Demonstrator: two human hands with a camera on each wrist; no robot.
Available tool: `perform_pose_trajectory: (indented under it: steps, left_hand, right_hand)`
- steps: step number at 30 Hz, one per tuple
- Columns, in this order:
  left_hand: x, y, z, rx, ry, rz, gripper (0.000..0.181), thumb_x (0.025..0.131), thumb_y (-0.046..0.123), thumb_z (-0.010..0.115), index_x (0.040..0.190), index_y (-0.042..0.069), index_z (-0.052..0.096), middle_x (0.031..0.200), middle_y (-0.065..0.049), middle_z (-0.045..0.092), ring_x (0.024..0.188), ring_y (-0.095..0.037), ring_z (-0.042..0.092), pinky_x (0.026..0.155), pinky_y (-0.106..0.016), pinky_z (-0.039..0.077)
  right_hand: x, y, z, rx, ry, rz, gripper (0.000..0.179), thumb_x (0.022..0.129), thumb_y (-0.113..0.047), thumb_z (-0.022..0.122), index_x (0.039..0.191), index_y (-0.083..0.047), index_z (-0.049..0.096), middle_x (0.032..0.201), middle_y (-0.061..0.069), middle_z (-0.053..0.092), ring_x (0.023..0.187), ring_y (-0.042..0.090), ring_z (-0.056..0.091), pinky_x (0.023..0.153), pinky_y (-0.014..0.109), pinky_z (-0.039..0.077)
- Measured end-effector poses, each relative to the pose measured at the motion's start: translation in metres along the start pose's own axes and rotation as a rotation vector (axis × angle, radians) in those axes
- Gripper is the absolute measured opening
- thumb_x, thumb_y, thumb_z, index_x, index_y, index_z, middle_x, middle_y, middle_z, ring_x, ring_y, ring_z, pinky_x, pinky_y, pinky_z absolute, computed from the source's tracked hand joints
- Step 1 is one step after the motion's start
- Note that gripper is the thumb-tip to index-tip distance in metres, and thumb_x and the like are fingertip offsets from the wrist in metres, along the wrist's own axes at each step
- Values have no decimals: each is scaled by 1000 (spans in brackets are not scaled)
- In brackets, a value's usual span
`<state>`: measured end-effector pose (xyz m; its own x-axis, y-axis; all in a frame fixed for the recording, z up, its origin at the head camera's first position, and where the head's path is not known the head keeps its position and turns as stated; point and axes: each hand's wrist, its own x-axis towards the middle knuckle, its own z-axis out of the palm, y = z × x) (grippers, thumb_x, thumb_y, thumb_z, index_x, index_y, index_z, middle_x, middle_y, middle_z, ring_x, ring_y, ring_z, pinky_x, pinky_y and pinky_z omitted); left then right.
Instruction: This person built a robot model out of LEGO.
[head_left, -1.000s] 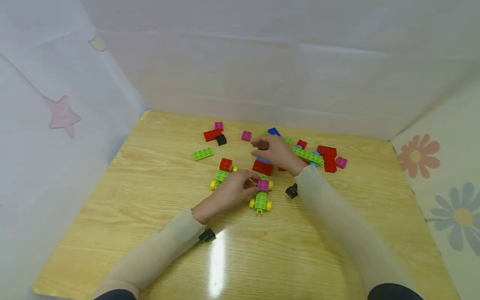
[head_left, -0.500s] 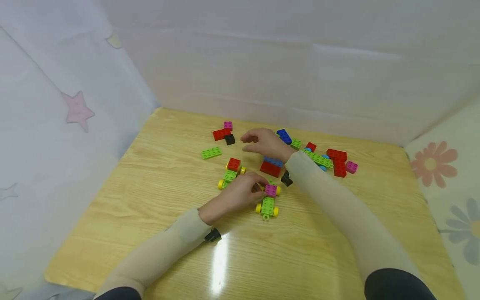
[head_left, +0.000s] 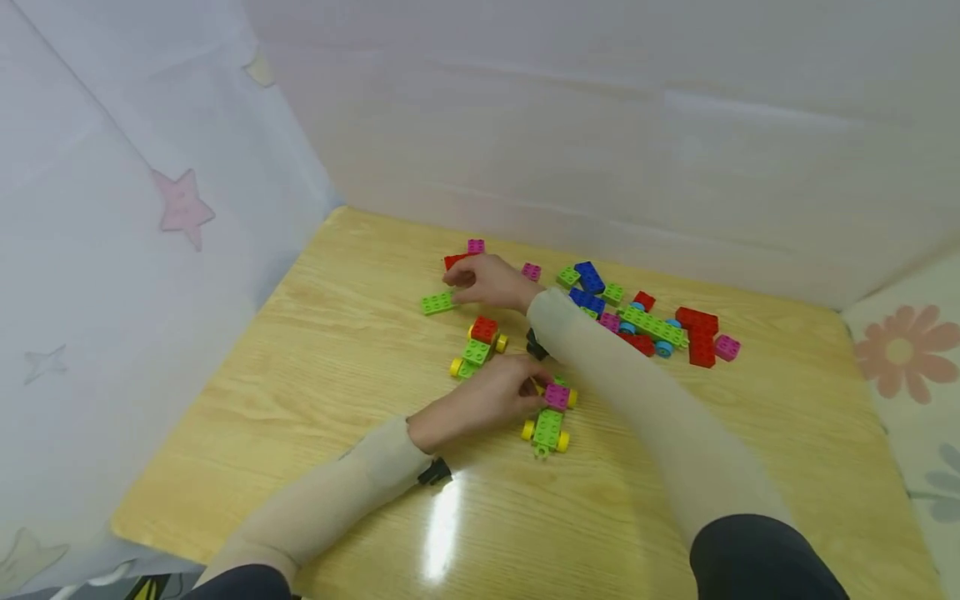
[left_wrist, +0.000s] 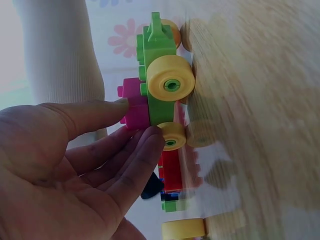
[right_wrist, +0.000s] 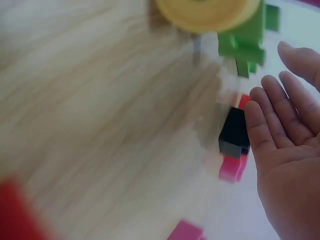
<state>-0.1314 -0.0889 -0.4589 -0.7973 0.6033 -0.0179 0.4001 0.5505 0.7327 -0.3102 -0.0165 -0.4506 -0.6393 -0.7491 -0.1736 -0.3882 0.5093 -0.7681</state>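
Head view: left hand (head_left: 491, 398) pinches a magenta brick (head_left: 557, 396) while right hand (head_left: 492, 282) hovers, fingers loosely extended, near a green brick (head_left: 437, 303).

Near car (head_left: 548, 428): green, with yellow wheels (head_left: 563, 442) and a magenta brick (head_left: 557, 396). Far car (head_left: 476, 352): green, with yellow wheels (head_left: 456, 367) and a red brick (head_left: 484, 329). Flat brick (head_left: 437, 303): green. Table (head_left: 337, 333): tan, wood-grained. Sleeves (head_left: 645, 400): cream. Drape (head_left: 112, 275): white, with a pink star (head_left: 182, 202).

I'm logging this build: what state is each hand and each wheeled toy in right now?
Left hand: pinching the pink brick
Right hand: holding nothing, fingers extended
Pink-topped car: upright, pink brick on it
Red-topped car: upright, red brick on it
Blue-wheeled car: upright, studs uppermost
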Motion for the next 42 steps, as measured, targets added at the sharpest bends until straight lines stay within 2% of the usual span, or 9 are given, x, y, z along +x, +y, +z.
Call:
perform_pose_trajectory:
  steps: [4, 11, 20, 25, 26, 33, 38, 42]
  left_hand:
    - [-2, 18, -4, 11, -20, 10, 31, 104, 8, 74, 134, 6, 78, 121, -5, 82, 101, -16, 75, 92, -28, 63]
    - [-3, 23, -2, 33, -22, 17, 28, 106, 12, 74, 133, 6, 78, 124, -6, 81, 109, -23, 76, 95, -29, 61]
    - [-5, 22, -2, 40, -14, 3, 26, 103, 13, 80, 127, 4, 80, 115, -7, 83, 102, -20, 78, 88, -26, 61]
    - [-6, 20, -3, 39, -10, 13, 27, 102, 13, 81, 127, 4, 80, 117, -8, 83, 102, -19, 78, 89, -28, 62]
    - [-4, 13, 1, 55, -4, 32, 27, 102, 16, 81, 127, 5, 80, 117, -7, 83, 102, -18, 77, 90, -28, 63]
    - [-4, 12, -2, 34, -19, 38, 28, 102, 10, 79, 129, 2, 78, 121, -10, 81, 103, -20, 77, 91, -30, 64]
    - [7, -17, 14, 21, -12, 53, 26, 103, 16, 79, 128, 10, 79, 122, -1, 80, 101, -8, 75, 90, -24, 63]
    - [9, -22, 16, 17, -23, 47, 28, 103, 23, 82, 129, 14, 80, 121, 3, 81, 99, -4, 75, 89, -23, 63]
  right_hand:
    - [8, -3, 7, -83, -7, -16, 45, 106, -16, 79, 149, -5, 69, 150, 10, 73, 140, 27, 67, 124, 42, 53]
    - [11, -4, 11, -206, -46, -19, 44, 105, -13, 80, 147, -6, 70, 148, 9, 73, 140, 27, 67, 125, 42, 52]
    - [6, -3, 8, -258, -85, -13, 41, 105, -15, 80, 145, -9, 73, 144, 9, 71, 131, 26, 67, 118, 42, 56]
    - [4, -3, 8, -266, -84, -19, 41, 105, -14, 79, 145, -8, 73, 144, 10, 70, 129, 26, 67, 116, 42, 57]
    - [4, -2, 8, -263, -83, -18, 41, 105, -14, 79, 145, -8, 72, 145, 10, 70, 129, 26, 67, 116, 42, 57]
    - [-3, -4, 4, -222, -49, -16, 43, 104, -13, 79, 147, -11, 72, 146, 7, 70, 132, 25, 67, 116, 42, 57]
    - [-13, -7, -4, -232, -18, -26, 41, 105, -16, 81, 145, -12, 74, 145, 7, 71, 131, 25, 68, 118, 42, 57]
    - [-24, -8, -12, -249, -1, -43, 41, 105, -18, 81, 145, -11, 74, 145, 8, 72, 130, 27, 69, 119, 43, 56]
